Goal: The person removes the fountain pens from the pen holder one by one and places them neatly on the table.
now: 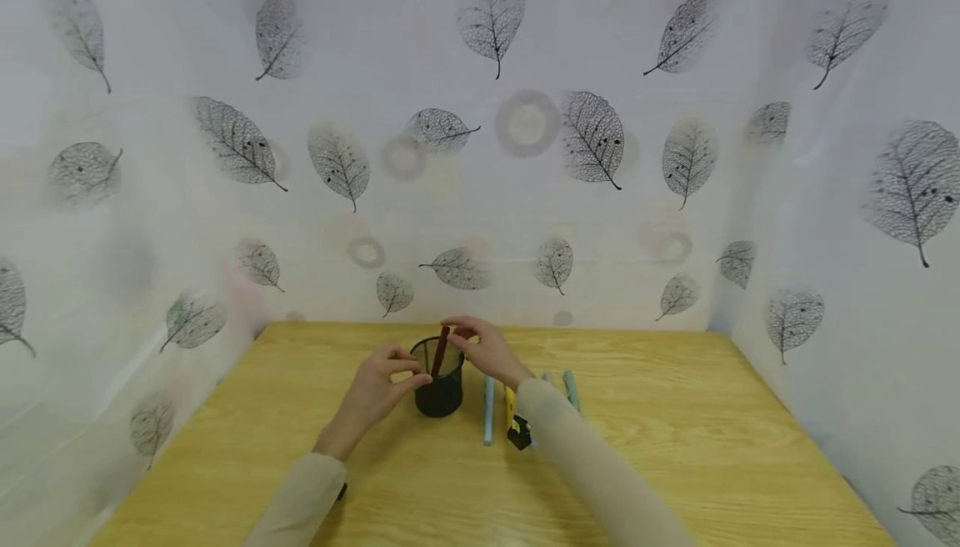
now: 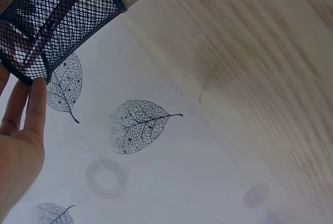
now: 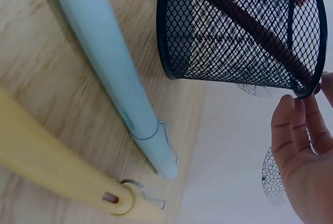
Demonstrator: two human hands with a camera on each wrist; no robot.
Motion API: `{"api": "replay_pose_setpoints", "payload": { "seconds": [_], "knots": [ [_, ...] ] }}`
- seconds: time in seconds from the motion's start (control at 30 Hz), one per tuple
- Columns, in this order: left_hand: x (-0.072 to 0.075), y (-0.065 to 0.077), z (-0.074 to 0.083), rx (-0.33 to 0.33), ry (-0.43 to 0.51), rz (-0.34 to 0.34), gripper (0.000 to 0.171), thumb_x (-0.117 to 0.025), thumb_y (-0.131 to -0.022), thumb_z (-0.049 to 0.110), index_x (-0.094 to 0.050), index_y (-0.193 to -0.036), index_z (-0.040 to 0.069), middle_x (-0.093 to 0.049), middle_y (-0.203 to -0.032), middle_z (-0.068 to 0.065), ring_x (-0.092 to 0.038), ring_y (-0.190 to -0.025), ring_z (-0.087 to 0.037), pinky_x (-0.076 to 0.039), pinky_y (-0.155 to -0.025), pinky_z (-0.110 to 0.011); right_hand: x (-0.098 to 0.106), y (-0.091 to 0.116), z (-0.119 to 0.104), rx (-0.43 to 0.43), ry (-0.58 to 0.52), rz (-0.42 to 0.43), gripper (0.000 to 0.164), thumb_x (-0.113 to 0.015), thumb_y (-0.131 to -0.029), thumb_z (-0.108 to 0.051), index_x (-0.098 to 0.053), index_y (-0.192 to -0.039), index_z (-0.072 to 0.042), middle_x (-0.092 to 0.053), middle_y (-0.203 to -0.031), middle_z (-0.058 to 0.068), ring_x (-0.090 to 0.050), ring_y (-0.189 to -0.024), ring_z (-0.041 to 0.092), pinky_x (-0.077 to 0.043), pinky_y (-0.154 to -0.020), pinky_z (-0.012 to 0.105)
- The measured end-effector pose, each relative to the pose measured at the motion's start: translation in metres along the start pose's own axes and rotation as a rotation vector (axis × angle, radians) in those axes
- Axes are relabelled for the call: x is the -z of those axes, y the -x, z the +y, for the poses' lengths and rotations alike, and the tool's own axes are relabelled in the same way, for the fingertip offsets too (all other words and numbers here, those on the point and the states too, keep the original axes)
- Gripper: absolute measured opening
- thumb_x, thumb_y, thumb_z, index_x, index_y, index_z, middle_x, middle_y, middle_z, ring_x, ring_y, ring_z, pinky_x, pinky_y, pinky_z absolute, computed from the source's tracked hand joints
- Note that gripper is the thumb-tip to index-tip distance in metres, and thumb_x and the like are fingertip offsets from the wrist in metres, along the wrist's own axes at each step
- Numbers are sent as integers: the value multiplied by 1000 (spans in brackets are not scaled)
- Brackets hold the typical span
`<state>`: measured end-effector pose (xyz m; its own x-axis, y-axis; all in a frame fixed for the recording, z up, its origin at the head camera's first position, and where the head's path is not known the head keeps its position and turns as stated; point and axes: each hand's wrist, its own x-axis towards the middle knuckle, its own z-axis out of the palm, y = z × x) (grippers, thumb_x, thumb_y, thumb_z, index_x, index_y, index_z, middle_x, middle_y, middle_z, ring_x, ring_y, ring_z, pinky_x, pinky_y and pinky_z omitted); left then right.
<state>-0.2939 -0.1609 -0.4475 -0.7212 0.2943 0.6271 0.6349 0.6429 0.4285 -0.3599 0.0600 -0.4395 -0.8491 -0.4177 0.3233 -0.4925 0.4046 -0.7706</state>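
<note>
A black mesh pen holder [image 1: 438, 395] stands upright on the table, with a dark reddish-brown pen [image 1: 440, 353] leaning inside it. My left hand [image 1: 381, 384] holds the holder at its left rim, thumb in front. In the left wrist view, fingertips of the left hand [image 2: 23, 146] touch the rim of the mesh holder [image 2: 78, 21]. At the opposite side, my right hand [image 1: 487, 351] has thumb and index finger around the pen's upper end. The right wrist view shows the right hand [image 3: 307, 151] by the rim, where the pen [image 3: 250, 23] ends near its fingers.
Right of the holder lie a light blue pen [image 1: 488, 414], a yellow utility knife [image 1: 512, 403] with a black end, and a teal pen [image 1: 572, 388]. My right forearm partly covers them. A dark object [image 1: 342, 492] shows beside the left sleeve. Leaf-patterned curtain [image 1: 510, 197] surrounds the wooden table [image 1: 675, 422].
</note>
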Motion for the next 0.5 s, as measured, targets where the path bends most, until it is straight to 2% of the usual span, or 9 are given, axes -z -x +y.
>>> {"api": "replay_pose_setpoints", "payload": {
  "seconds": [0.2,0.5],
  "knots": [
    [-2,-3,-1,-15,-4,2,12,-84,-76,24,-79,-81,14,-64,-90,3,-59,-85,-13,-52,-74,-33,-2,-5,-1,72,73,20,30,-58,-101,-21,-63,-130,-15,-65,-113,5,-62,-99,18,-52,-82,32],
    [-2,0,-2,-12,8,5,11,-83,-77,23,-79,-81,14,-63,-90,3,-59,-85,-13,-52,-73,-32,-8,-6,-5,68,88,51,20,-61,-99,-20,-64,-119,-17,-66,-111,3,-63,-96,18,-54,-74,26]
  ]
}}
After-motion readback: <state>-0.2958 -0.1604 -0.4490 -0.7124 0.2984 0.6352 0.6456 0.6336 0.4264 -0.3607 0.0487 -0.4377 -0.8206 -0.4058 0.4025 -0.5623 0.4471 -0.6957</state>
